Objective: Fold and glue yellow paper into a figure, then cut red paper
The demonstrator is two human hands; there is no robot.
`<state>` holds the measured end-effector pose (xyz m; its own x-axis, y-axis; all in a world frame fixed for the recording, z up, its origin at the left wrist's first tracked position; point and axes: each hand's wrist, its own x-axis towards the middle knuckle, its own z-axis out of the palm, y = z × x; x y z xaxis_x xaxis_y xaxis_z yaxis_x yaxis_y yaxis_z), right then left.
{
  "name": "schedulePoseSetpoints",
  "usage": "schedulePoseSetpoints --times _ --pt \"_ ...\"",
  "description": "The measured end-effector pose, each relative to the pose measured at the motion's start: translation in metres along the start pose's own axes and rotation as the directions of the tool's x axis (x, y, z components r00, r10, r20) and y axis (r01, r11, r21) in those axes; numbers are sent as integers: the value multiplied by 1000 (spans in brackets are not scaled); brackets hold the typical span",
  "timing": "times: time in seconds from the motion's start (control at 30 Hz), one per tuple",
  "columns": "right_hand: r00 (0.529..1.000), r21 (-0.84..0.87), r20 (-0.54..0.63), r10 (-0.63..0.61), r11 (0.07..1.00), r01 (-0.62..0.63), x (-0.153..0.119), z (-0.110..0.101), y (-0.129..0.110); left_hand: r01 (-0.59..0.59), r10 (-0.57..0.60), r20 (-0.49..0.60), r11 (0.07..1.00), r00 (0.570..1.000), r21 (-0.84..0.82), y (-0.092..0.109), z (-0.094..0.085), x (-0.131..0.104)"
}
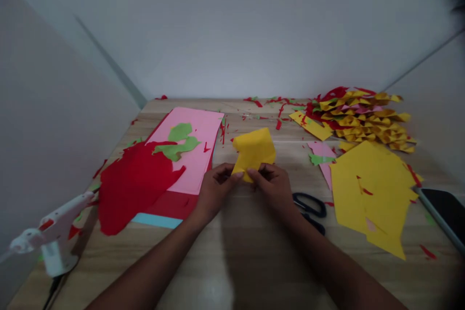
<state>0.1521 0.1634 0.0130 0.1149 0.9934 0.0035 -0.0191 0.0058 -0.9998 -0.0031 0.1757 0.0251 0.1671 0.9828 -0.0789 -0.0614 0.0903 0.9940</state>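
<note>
A small piece of yellow felt [255,147] is held up over the middle of the table, its upper left edge curling over. My left hand [218,186] pinches its lower left edge between thumb and fingers. On the lower right edge, my right hand [271,185] has the same piece pinched, the two thumbs close together. Black-handled scissors [310,205] lie beside my right wrist, their blades hidden under the arm. To the left of my left hand lie a pink sheet [185,155], a large red felt piece [140,181] and green leaf shapes [177,144].
A white glue gun [58,232] with a cord stands at the left edge. Large yellow felt sheets [366,193] lie at right, with a phone [445,215] beside them. Behind them is a pile of folded yellow pieces [370,118]. Red and green scraps dot the wooden table [203,271].
</note>
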Motion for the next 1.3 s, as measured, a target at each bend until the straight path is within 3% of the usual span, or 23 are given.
schedulePoseSetpoints --times 0.1,0.2,0.4,0.57,0.73,0.93,1.3 --pt "995 33 53 79 996 -81 -2 -3 3 43 -43 6 999 999 22 -3 -3 -1" --pt "995 54 68 76 995 -80 -3 0 4 63 -63 -12 998 998 26 -5 -1 0" --pt "999 78 -28 43 996 -40 -7 2 5 82 -82 21 997 996 -2 -11 -1 1" --pt "999 75 -23 37 997 -35 -11 1 2 92 -95 88 995 992 37 -8 -2 -1" --pt "996 95 -40 74 993 -70 -12 5 2 84 -88 71 995 994 48 -2 -1 -3" --pt "993 103 -112 35 994 -24 -13 7 3 46 -54 67 993 996 106 -8 -1 -6" --pt "1000 110 -26 2 994 0 -16 2 -1 39 -41 13 989 999 142 -7 0 -6"
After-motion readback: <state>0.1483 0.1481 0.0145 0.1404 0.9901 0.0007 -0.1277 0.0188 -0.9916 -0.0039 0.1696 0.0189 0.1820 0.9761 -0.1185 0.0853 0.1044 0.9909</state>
